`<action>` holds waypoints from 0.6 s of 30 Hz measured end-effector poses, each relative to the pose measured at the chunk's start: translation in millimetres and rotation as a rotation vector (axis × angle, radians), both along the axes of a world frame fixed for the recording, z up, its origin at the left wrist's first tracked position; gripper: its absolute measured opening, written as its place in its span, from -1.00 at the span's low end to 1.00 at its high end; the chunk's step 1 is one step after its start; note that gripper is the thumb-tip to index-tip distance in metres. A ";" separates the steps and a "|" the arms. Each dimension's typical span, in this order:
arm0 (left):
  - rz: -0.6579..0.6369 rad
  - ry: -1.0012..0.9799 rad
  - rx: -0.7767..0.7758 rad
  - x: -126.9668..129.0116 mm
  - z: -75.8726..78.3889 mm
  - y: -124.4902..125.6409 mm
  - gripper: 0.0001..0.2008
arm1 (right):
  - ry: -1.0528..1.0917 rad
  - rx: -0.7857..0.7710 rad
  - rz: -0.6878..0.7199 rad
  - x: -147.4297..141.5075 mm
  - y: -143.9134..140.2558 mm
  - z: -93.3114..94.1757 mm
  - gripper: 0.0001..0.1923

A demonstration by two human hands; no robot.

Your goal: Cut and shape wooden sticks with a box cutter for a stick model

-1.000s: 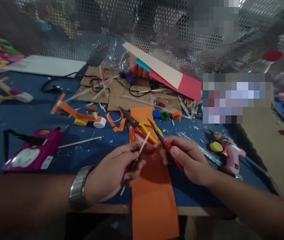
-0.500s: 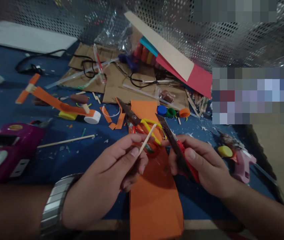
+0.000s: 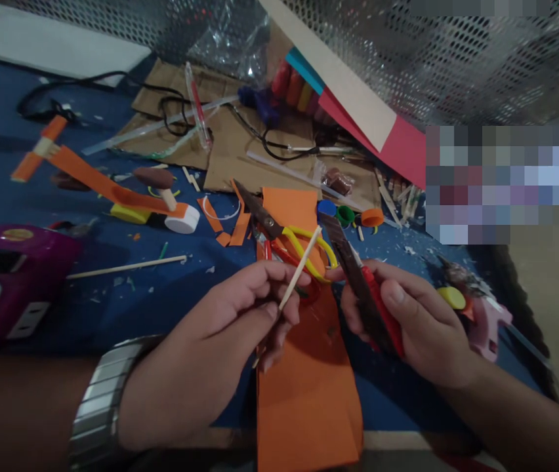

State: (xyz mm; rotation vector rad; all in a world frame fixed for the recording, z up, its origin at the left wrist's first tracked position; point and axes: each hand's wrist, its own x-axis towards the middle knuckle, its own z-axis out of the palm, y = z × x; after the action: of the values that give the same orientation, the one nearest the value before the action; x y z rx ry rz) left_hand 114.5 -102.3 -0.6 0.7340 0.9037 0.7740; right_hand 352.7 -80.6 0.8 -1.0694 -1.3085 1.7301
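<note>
wooden stick held up to a red-handled cutter over the orange paper

the left hand (image 3: 220, 354) pinches a thin wooden stick (image 3: 301, 266), tip toward 1 o'clock; the right hand (image 3: 407, 321) is closed round a red-handled cutter (image 3: 368, 295), blade toward 11 o'clock, just beside the stick. best to steady the stick low and keep fingertips off the blade line. counted: one orange paper strip (image 3: 304, 393), one pair of yellow scissors (image 3: 284, 236), three bottle caps (image 3: 346, 214), a second stick (image 3: 126, 267) on the bench (image 3: 63, 203).
</note>
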 end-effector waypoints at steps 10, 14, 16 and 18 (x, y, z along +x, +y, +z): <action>-0.022 0.004 0.052 -1.3 -1.2 -7.3 -0.83 | -0.003 0.041 -0.013 1.2 -1.3 -1.4 -0.65; -0.009 0.006 0.051 -0.8 1.8 -5.6 -0.82 | -0.002 0.036 -0.014 1.3 0.2 -1.7 -0.67; -0.005 0.004 0.049 -0.6 2.7 -4.5 -0.81 | 0.005 0.042 -0.012 1.5 0.6 -1.7 -0.67; -0.006 0.006 0.045 -0.7 2.7 -3.9 -0.79 | 0.011 0.049 -0.011 1.9 0.5 -1.5 -0.66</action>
State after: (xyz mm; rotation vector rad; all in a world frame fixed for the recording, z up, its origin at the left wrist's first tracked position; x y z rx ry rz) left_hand 113.8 -106.2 2.2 0.7788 0.8916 0.7892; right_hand 354.7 -80.1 -0.7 -1.0368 -1.3288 1.6850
